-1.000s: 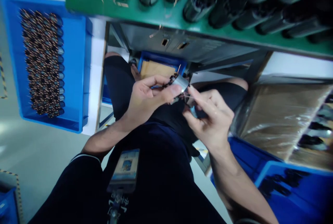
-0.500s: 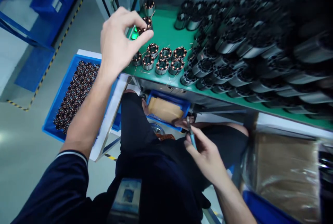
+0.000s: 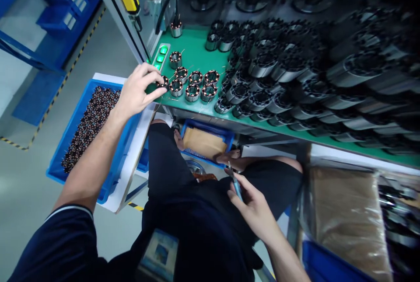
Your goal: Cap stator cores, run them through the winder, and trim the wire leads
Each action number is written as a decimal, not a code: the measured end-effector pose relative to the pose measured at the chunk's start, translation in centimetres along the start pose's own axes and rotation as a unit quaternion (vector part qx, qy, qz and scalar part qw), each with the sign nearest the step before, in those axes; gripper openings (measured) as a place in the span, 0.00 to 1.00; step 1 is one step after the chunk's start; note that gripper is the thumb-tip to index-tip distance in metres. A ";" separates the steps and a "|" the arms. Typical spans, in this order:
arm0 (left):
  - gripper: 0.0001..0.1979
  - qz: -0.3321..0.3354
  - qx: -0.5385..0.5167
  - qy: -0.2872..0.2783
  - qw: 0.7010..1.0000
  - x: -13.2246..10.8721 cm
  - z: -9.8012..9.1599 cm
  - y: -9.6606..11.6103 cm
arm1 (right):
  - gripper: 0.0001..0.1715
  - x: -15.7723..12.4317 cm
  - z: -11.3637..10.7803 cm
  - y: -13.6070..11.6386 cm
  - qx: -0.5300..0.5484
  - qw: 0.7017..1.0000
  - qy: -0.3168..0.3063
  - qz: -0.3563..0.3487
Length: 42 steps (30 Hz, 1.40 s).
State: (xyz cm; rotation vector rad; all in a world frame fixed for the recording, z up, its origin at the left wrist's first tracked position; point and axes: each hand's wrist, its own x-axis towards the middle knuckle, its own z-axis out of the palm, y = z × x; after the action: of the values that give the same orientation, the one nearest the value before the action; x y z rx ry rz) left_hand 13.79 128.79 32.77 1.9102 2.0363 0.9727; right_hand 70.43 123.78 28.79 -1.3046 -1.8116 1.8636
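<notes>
At the front left corner of the green bench top (image 3: 193, 46), my left hand (image 3: 139, 87) has its fingers and thumb around a small copper-wound motor stator (image 3: 163, 82). Several similar stators, such as this wound stator (image 3: 192, 92), stand beside it in short rows with loose wire ends. Just behind the hand is another wound stator (image 3: 175, 60), standing apart from the rows. Low over my lap, my right hand (image 3: 252, 203) is closed on blue-handled pliers (image 3: 236, 187), their metal tip pointing up and away from me.
Stacked bare stator cores (image 3: 262, 98) crowd the bench to the right. Green lit buttons (image 3: 160, 59) sit at its left edge, near a wound stator (image 3: 176, 28) under a cable. A blue bin (image 3: 110, 186) of wound parts stands left; a plastic-wrapped brown stack (image 3: 344, 207) lies right.
My left hand has let go of a wound stator, which stands near the buttons, and come down toward me to the front left stator. My right hand keeps the pliers. The view has shifted.
</notes>
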 end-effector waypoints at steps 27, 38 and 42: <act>0.21 0.103 -0.133 0.094 0.981 -10.5 8.1 24.3 | 0.40 1.1 1.7 -8.9 -0.065 0.980 0.016 -0.185; 0.19 0.093 -0.136 0.084 0.983 -11.2 8.4 24.6 | 0.27 1.0 1.9 -9.6 -0.096 0.975 0.056 -0.193; 0.18 0.048 -0.168 0.082 0.981 -11.7 8.6 24.4 | 0.19 1.6 2.0 -8.5 -0.080 0.985 0.070 -0.139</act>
State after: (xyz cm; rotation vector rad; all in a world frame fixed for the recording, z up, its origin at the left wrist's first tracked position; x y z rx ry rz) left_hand 40.39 119.51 36.62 1.8088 1.7315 1.4374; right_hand 64.64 125.29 35.31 -1.1307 -1.9840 1.4715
